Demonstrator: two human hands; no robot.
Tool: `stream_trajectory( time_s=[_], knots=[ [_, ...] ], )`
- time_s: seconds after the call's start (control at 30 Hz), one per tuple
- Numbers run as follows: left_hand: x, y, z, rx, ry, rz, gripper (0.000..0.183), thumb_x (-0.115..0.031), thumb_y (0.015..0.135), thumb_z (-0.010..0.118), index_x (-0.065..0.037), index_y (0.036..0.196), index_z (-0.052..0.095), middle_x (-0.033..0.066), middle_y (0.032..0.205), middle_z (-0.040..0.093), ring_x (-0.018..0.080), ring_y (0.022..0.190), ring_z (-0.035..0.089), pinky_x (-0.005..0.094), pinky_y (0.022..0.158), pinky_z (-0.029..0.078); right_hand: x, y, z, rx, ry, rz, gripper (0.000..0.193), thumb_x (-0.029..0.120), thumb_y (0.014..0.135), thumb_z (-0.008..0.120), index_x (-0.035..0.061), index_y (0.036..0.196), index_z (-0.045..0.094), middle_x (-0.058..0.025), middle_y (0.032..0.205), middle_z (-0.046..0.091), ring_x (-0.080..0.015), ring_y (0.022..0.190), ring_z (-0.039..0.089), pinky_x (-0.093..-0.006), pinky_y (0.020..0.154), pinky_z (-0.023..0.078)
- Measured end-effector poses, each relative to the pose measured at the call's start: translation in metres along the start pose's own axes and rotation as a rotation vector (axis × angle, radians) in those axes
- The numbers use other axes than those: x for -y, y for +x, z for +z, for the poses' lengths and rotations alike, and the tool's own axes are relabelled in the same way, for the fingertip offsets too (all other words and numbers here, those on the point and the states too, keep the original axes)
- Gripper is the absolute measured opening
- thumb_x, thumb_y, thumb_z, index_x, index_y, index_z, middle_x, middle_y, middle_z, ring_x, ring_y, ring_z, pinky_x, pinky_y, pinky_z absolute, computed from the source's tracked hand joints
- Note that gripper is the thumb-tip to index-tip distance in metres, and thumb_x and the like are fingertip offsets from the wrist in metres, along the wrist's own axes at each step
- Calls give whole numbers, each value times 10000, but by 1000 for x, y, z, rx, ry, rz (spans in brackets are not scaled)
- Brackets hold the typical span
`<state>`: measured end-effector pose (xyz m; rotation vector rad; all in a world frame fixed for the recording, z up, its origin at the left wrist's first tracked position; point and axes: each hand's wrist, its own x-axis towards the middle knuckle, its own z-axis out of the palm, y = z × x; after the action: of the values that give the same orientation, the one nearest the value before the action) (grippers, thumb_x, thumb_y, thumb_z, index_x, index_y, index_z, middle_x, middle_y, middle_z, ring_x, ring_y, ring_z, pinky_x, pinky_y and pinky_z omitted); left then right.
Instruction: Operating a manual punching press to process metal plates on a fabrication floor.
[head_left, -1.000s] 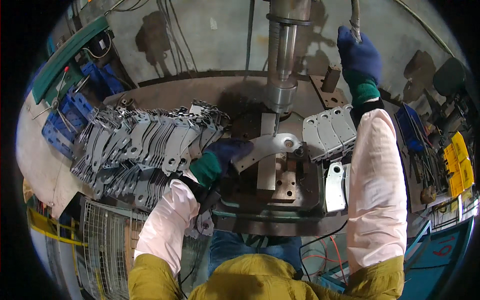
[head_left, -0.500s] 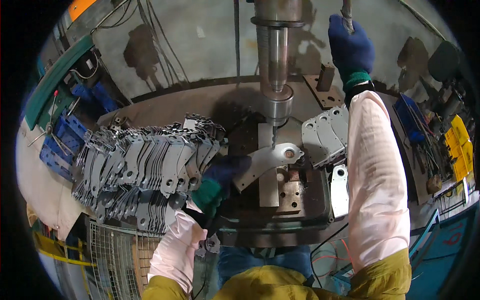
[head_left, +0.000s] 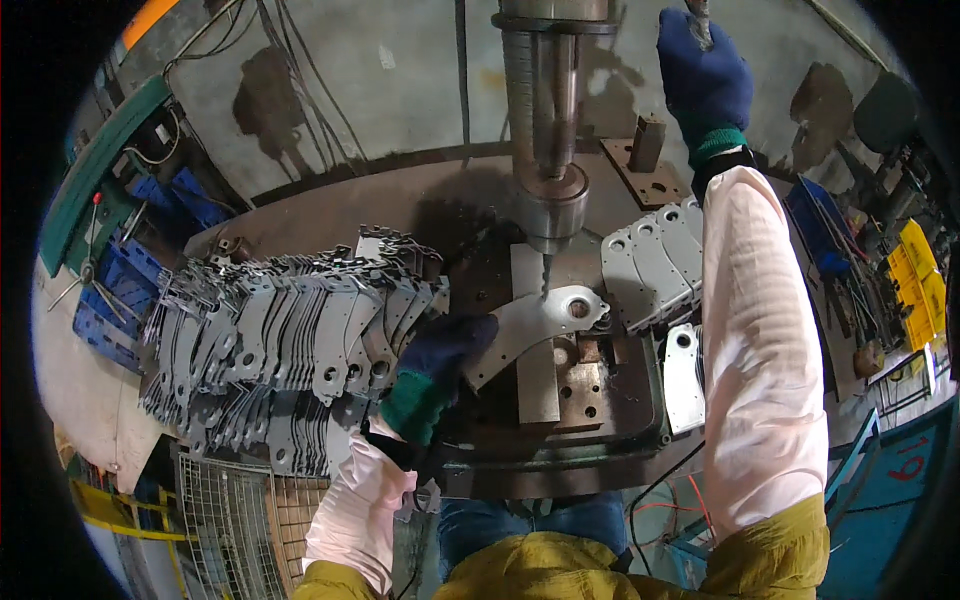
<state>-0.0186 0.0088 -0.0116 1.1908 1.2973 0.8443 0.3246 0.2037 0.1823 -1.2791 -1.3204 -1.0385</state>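
My left hand (head_left: 445,350), in a dark blue glove with a green cuff, grips the near end of a flat curved metal bracket (head_left: 535,318) lying on the drill press fixture (head_left: 580,385). The bracket's round hole end sits just beside the drill bit (head_left: 546,268) under the spindle (head_left: 545,150). My right hand (head_left: 703,75), gloved the same way, is raised high at the top right, closed around the press feed handle (head_left: 697,12), which is mostly cut off by the frame edge.
A big heap of the same metal brackets (head_left: 280,340) lies left of the fixture. Several brackets (head_left: 650,265) are stacked to its right, and one (head_left: 682,365) lies at the table edge. Blue bins (head_left: 130,260) stand far left, a wire basket (head_left: 235,520) below.
The view has tilted and closed in on the press. My left hand stays on the bracket; my right hand stays on the handle, now higher in the picture.
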Motion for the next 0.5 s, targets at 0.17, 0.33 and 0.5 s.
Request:
stream_trajectory(
  time_s=[0.17, 0.33, 0.5],
  knots=[
    [5, 2, 1, 9, -4, 4, 360, -241, 920, 661, -45, 1221, 689, 121, 1170, 703, 275, 1039, 659, 385, 911, 521, 32, 5, -22, 28, 461, 499, 365, 427, 929, 649, 70, 857, 669, -256, 779, 654, -467, 804, 663, -511, 643, 500],
    [7, 1, 1, 5, 1, 20, 361, -258, 921, 668, -51, 1216, 693, 118, 1157, 707, 263, 1023, 660, 382, 895, 523, 11, 2, -8, -24, 162, 144, 289, 375, 944, 630, 100, 862, 666, -208, 802, 670, -446, 767, 660, -526, 635, 501],
    [8, -1, -5, -3, 24, 40, 363, -274, 922, 676, -56, 1211, 697, 115, 1144, 712, 251, 1006, 662, 379, 879, 524, 0, -3, -3, 42, -22, 7, 170, 238, 929, 608, 247, 1098, 605, -111, 922, 676, -388, 821, 683, -487, 671, 566]
  ],
)
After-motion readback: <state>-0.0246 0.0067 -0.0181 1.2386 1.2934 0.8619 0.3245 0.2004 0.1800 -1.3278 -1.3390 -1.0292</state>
